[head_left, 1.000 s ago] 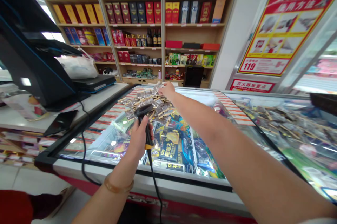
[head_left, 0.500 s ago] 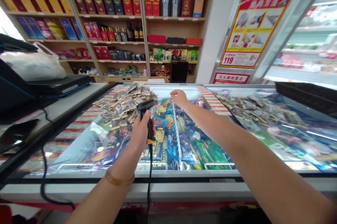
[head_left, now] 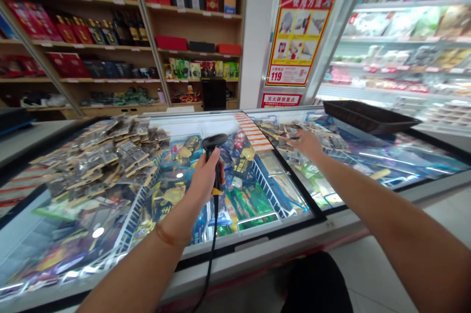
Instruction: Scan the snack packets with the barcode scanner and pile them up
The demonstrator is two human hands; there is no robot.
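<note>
My left hand is wrapped round the grip of a black handheld barcode scanner, its head over the freezer's glass lid and its cable hanging down. My right hand is stretched out to the right, over the smaller pile of packets. Its fingers are pinched at a small dark packet; motion blurs the fingertips. A larger pile of small clear packets with tan strips lies on the lid to the left of the scanner.
Under the glass, bagged frozen goods lie in wire baskets. A dark frame divides the lids. A brown tray sits at the far right. Behind stand shelves of boxes, a red poster and a lit chiller.
My view has turned to the right. My right hand has moved from above the middle of the freezer to the right-hand packet pile. My left hand still holds the scanner, now further right over the lid.
</note>
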